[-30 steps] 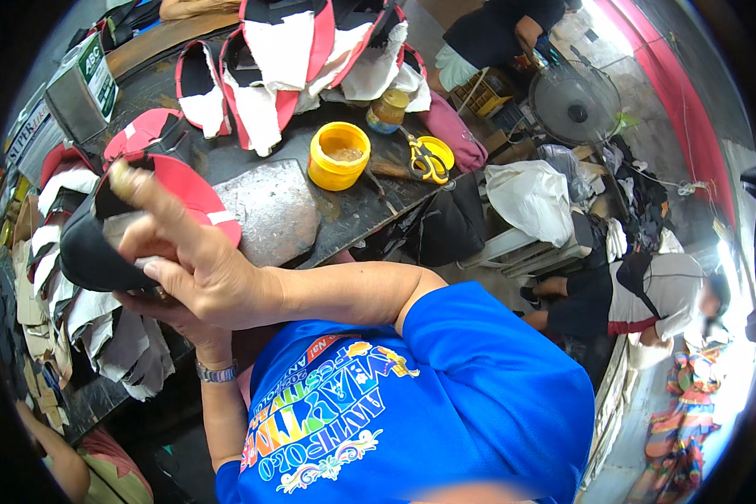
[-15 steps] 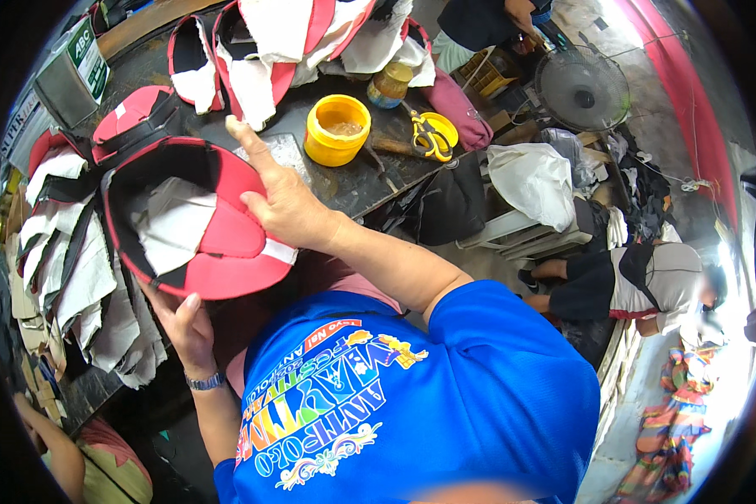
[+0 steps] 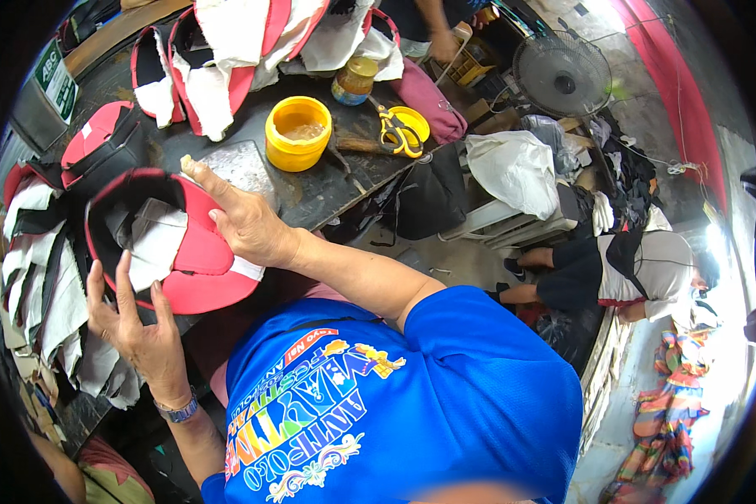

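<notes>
- Since the frame half a second back, the red cap piece (image 3: pixel 189 252) has come lower and nearer the body; the right hand (image 3: pixel 242 220) has shifted from its top edge onto its right side, and the left hand (image 3: pixel 139 323) has risen to its lower rim.
- Position: the cap piece lies at the near edge of the dark worktable (image 3: pixel 328 189), in front of the person's chest, between the two hands.
- Appearance: red outer shell, rounded outline, black band along the upper rim, pale lining panels showing inside, a white strip at the lower right edge.
- Right hand: palm down on the red shell, index finger stretched out toward the grey sheet (image 3: pixel 244 164), other fingers loosely bent, not pinching.
- Left hand: fingers spread and upright, tips touching the lower rim; a watch (image 3: pixel 179 412) on the wrist.
- Nearby: yellow tub (image 3: pixel 298 133) and yellow-handled scissors (image 3: pixel 399 134), well apart from the hands.
- Hard to make out: the shell's lower left part is covered by the left fingers; whether the thumb grips underneath cannot be told.
- The piled cap parts (image 3: pixel 38 277) at left blur into the dark rim.
</notes>
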`<state>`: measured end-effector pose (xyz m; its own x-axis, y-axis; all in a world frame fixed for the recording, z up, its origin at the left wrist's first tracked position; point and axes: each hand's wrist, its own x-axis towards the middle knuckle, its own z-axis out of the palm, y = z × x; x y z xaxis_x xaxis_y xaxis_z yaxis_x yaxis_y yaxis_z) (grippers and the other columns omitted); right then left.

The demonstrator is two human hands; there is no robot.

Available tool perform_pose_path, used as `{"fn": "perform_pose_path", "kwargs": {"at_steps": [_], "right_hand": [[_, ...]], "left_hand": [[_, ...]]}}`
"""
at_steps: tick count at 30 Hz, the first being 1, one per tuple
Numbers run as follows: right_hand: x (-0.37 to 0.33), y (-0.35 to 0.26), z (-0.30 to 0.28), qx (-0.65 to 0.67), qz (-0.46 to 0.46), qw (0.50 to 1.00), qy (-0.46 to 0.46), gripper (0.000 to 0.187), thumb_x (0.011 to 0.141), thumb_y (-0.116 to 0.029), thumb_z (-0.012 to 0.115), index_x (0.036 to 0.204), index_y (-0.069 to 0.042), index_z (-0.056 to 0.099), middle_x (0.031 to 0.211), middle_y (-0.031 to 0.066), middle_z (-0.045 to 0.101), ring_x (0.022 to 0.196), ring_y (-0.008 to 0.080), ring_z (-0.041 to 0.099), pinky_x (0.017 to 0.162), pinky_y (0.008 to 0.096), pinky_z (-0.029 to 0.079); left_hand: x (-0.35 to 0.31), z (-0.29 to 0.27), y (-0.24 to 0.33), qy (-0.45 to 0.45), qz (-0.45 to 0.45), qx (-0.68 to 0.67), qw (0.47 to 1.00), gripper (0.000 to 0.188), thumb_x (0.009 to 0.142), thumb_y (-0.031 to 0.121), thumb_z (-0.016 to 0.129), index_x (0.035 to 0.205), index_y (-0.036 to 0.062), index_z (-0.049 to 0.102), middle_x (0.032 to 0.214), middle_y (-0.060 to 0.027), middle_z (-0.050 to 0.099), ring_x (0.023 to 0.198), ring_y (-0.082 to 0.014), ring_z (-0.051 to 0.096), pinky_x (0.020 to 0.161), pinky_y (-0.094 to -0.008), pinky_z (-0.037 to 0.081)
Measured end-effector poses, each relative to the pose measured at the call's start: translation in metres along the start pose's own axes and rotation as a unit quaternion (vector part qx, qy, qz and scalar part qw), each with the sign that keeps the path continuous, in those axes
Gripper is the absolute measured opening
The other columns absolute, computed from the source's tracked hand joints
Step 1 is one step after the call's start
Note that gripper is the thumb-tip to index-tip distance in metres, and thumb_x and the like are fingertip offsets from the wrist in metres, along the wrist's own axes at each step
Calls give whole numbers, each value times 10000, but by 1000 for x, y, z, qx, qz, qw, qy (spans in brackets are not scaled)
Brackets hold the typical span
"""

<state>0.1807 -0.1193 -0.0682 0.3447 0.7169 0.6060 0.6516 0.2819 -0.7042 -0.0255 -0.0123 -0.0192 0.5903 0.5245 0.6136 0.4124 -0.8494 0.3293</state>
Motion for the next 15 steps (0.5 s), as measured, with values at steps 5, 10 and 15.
{"fn": "perform_pose_path", "kwargs": {"at_steps": [5, 10, 15], "right_hand": [[-3, 3, -1, -80, 67, 995, 2, 897, 808, 123, 541, 1631, -79, 245, 1592, 192, 429, 1334, 431, 529, 1095, 438, 468], [-1, 10, 8, -335, -102, 936, 25, 706, 827, -62, 627, 1515, -177, 523, 1423, 154, 542, 1289, 330, 518, 1070, 431, 415], [-5, 13, 10, -319, -95, 942, 43, 722, 788, -10, 632, 1487, -174, 554, 1434, 82, 570, 1240, 284, 559, 1047, 435, 415]], "left_hand": [[13, 12, 2, -159, -93, -243, 952, 574, 866, 65, 755, 1419, 101, 609, 1523, -158, 465, 1348, -349, 499, 1095, -423, 420], [14, 52, -8, -201, -59, -3, 978, 680, 878, 212, 792, 1447, -4, 489, 1438, -342, 453, 1327, -499, 481, 1104, -508, 433], [34, 58, -40, -136, -54, 15, 989, 794, 844, 549, 775, 1249, -111, 597, 990, -332, 680, 971, -478, 667, 829, -517, 561]]}}
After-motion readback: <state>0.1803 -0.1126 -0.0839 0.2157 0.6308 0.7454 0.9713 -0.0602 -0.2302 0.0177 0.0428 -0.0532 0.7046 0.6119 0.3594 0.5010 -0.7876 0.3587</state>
